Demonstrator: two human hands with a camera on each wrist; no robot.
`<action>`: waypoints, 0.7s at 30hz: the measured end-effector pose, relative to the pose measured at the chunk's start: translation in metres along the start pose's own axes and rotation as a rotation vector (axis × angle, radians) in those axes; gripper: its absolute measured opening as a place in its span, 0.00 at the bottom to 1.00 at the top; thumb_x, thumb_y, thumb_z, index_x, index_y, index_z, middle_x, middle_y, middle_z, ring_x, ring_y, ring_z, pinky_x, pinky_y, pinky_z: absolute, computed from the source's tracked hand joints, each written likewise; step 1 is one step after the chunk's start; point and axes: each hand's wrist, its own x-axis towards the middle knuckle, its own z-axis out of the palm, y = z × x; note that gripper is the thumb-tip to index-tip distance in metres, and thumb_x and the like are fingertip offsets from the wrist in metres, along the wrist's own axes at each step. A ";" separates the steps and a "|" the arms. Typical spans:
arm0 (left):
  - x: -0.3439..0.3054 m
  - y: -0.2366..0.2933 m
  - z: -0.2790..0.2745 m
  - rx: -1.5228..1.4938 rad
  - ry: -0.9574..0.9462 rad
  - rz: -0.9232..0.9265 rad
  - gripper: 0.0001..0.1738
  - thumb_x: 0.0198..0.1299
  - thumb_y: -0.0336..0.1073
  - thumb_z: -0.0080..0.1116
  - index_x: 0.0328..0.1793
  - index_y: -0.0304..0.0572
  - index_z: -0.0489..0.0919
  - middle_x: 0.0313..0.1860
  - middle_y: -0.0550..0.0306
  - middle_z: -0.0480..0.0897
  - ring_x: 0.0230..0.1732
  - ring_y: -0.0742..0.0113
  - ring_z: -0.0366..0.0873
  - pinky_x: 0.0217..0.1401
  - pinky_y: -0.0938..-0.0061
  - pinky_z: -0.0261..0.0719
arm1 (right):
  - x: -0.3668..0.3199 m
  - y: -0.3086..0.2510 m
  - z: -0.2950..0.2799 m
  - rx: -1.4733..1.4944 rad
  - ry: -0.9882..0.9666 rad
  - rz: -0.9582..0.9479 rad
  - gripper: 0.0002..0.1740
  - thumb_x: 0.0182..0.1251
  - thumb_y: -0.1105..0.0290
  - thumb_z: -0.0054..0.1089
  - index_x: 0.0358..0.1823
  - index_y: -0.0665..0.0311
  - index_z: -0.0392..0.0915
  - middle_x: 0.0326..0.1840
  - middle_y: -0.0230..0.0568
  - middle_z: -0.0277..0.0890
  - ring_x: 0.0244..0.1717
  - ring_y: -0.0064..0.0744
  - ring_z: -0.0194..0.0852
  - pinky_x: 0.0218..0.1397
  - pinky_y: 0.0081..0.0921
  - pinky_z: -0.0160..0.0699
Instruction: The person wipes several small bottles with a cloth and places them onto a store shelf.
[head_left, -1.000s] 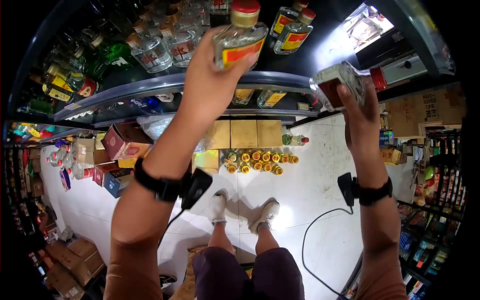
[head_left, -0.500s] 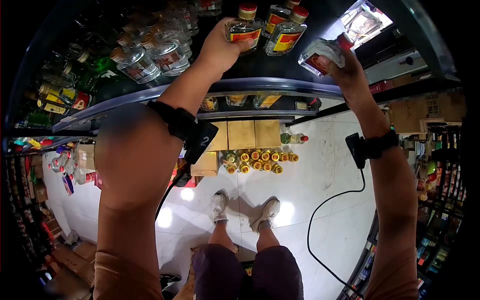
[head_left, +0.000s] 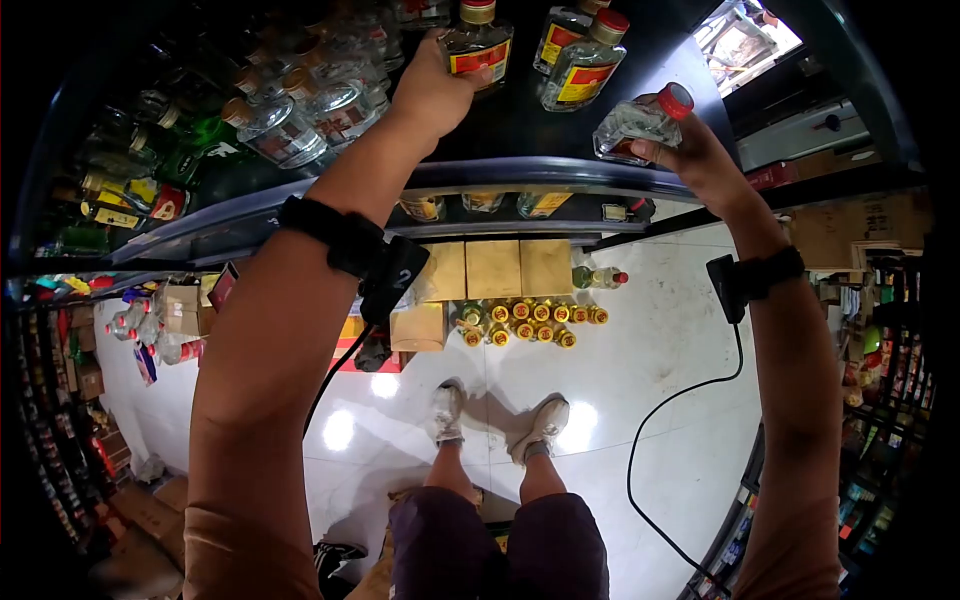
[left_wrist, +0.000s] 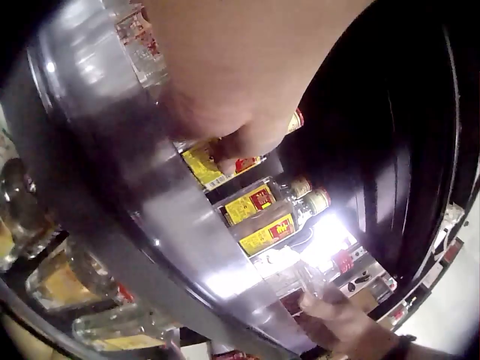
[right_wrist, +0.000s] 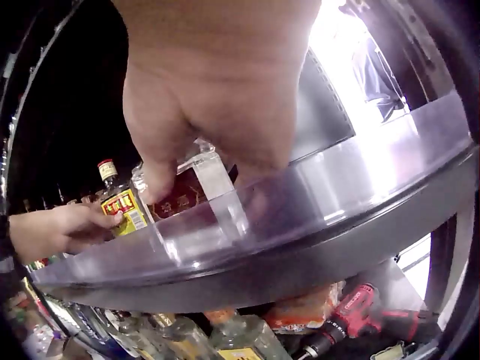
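On the upper shelf, my left hand (head_left: pixel 437 95) grips a flat clear bottle with a red-and-yellow label (head_left: pixel 480 58); it stands upright, thumb across its front. My right hand (head_left: pixel 698 160) holds another flat glass bottle (head_left: pixel 640 128) with a red cap and a dark red label, leaning slightly, just behind the shelf's front lip. In the right wrist view that dark label (right_wrist: pixel 180 196) shows between thumb and fingers. Between my hands stand two more bottles with red-and-yellow labels, the front one (head_left: pixel 583 80) partly covering the rear one (head_left: pixel 558 42).
Clear bottles (head_left: pixel 280 135) and green ones (head_left: pixel 210 150) crowd the shelf's left side. A raised lip (head_left: pixel 560 173) runs along its front. Lower down are more bottles (right_wrist: pixel 251 337) and a red power drill (right_wrist: pixel 356 311). Boxes (head_left: pixel 493 268) and gold-capped bottles (head_left: pixel 540 313) stand on the floor.
My left hand has carried its bottle back over the lip and set it farther in on the shelf. The right-hand bottle has moved in over the shelf and turned from sideways to nearly upright.
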 end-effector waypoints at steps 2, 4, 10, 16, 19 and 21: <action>-0.008 0.020 -0.006 -0.028 -0.034 -0.090 0.36 0.58 0.33 0.66 0.70 0.39 0.60 0.59 0.49 0.77 0.61 0.62 0.73 0.66 0.72 0.69 | 0.003 0.001 0.001 0.031 -0.034 -0.020 0.27 0.62 0.62 0.67 0.59 0.62 0.68 0.53 0.41 0.79 0.56 0.34 0.75 0.62 0.31 0.71; -0.012 0.021 -0.007 -0.061 -0.014 -0.123 0.34 0.59 0.32 0.65 0.69 0.39 0.61 0.60 0.48 0.76 0.62 0.62 0.72 0.67 0.71 0.68 | 0.010 0.004 0.006 0.063 -0.071 -0.041 0.27 0.63 0.62 0.67 0.60 0.61 0.68 0.53 0.41 0.79 0.56 0.34 0.75 0.62 0.32 0.71; -0.027 0.015 -0.015 0.148 0.013 -0.188 0.37 0.60 0.26 0.59 0.73 0.40 0.56 0.62 0.45 0.74 0.66 0.59 0.69 0.67 0.71 0.67 | 0.009 -0.021 0.063 -0.013 -0.029 -0.168 0.30 0.66 0.62 0.63 0.66 0.58 0.60 0.60 0.47 0.72 0.59 0.39 0.72 0.62 0.35 0.71; -0.092 0.031 -0.026 0.190 0.127 0.141 0.39 0.58 0.25 0.59 0.75 0.44 0.54 0.66 0.43 0.69 0.70 0.50 0.64 0.69 0.63 0.65 | 0.021 -0.039 0.099 -0.162 0.175 -0.406 0.28 0.64 0.64 0.64 0.60 0.65 0.62 0.54 0.56 0.71 0.56 0.53 0.72 0.57 0.39 0.71; -0.105 0.031 -0.021 0.194 0.084 0.278 0.39 0.57 0.26 0.61 0.74 0.46 0.56 0.67 0.43 0.68 0.70 0.49 0.64 0.68 0.62 0.65 | 0.037 -0.042 0.109 -0.160 0.096 -0.539 0.28 0.62 0.67 0.65 0.58 0.66 0.62 0.52 0.55 0.73 0.55 0.52 0.74 0.56 0.38 0.73; -0.103 0.028 -0.019 0.196 0.114 0.386 0.33 0.55 0.30 0.67 0.67 0.44 0.67 0.61 0.44 0.74 0.62 0.49 0.73 0.60 0.64 0.73 | 0.048 -0.048 0.117 -0.037 0.056 -0.487 0.28 0.61 0.68 0.66 0.58 0.66 0.62 0.52 0.55 0.74 0.54 0.51 0.75 0.55 0.38 0.74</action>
